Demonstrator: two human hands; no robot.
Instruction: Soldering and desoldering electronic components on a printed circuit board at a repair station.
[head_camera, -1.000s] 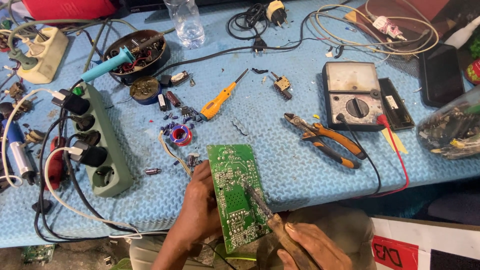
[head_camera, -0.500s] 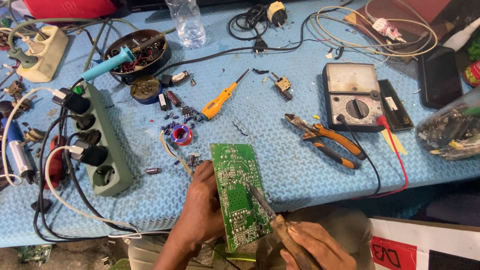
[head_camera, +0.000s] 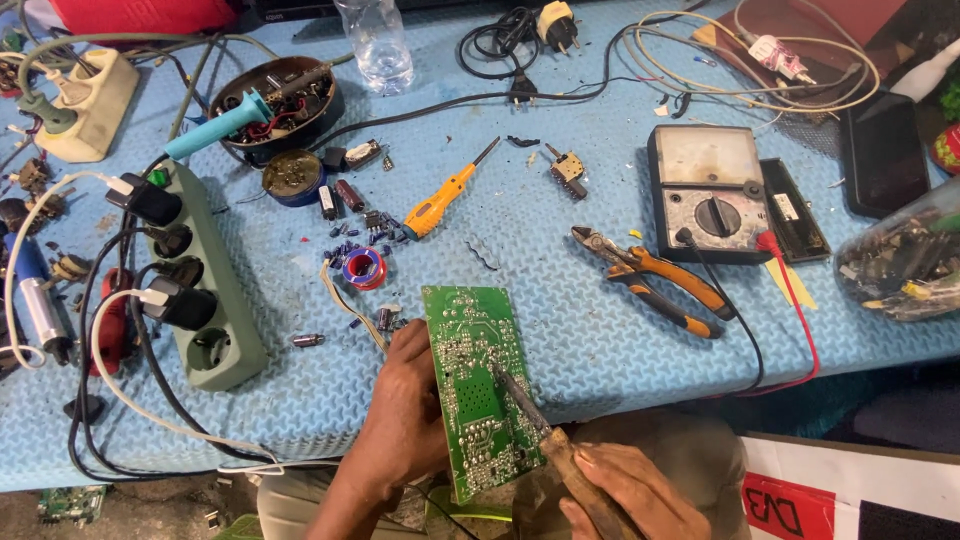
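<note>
Over our cluttered blue bench (head_camera: 560, 330), our left hand (head_camera: 405, 420) clamps the green circuit board (head_camera: 478, 385) at the near edge while our right hand (head_camera: 630, 495) grips a soldering iron (head_camera: 535, 420), tip on mid-board, soldering evidently unfinished.

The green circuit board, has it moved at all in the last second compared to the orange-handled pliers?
No. The green circuit board sits at the table's near edge, left of the orange-handled pliers, as before; any shift is slight.

electronics repair workshop: multimeter (head_camera: 708, 190), pliers (head_camera: 655, 280), power strip (head_camera: 200, 270), loose components.
</note>
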